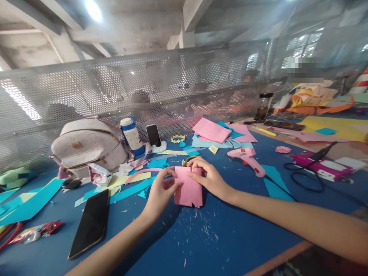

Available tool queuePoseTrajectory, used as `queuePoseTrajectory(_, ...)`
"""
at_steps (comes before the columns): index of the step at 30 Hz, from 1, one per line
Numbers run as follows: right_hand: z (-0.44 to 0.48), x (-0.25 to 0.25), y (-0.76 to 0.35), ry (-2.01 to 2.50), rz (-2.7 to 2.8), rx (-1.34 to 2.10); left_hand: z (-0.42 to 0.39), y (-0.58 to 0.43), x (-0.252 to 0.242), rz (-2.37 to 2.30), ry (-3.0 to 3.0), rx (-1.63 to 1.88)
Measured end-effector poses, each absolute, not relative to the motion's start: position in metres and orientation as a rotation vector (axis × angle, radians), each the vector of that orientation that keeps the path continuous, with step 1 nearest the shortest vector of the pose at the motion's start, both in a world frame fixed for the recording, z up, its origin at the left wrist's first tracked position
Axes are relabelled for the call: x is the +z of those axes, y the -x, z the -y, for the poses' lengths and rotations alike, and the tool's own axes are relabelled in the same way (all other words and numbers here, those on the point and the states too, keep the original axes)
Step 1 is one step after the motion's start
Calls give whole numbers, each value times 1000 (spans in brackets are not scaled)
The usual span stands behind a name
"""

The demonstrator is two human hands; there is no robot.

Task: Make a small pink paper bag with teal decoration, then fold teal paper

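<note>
A blue tabletop (pixel 224 237) strewn with paper scraps runs up to a perforated metal screen (pixel 115 84). Both hands pinch a folded pink paper (pixel 188 186) between them: the left hand (pixel 159 193) closed on its left edge, the right hand (pixel 208 177) closed on its top right. A black phone (pixel 90 222) lies left of the left hand; a pink glue gun (pixel 248 158) lies beyond the right hand.

Table (pixel 201 237): was blue, strewn with paper slivers.
Left: black phone (pixel 90 224) and cyan strips (pixel 31 203) lay flat.
Rear: backpack (pixel 87 145), bottle (pixel 131 136) stood.
Right: pink glue gun (pixel 247 157) lay.
</note>
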State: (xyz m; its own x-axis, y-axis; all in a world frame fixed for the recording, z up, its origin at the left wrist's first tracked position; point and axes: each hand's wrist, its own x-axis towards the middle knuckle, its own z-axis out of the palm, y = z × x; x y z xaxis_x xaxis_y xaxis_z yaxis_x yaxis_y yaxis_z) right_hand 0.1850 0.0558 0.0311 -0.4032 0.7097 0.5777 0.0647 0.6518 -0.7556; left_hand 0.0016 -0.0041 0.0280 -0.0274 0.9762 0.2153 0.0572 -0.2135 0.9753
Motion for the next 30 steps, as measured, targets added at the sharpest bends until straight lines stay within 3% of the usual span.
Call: queuePoseTrajectory(30,-59,25,-184,545,1900,711,0,1,25,-1205,-1520,1262)
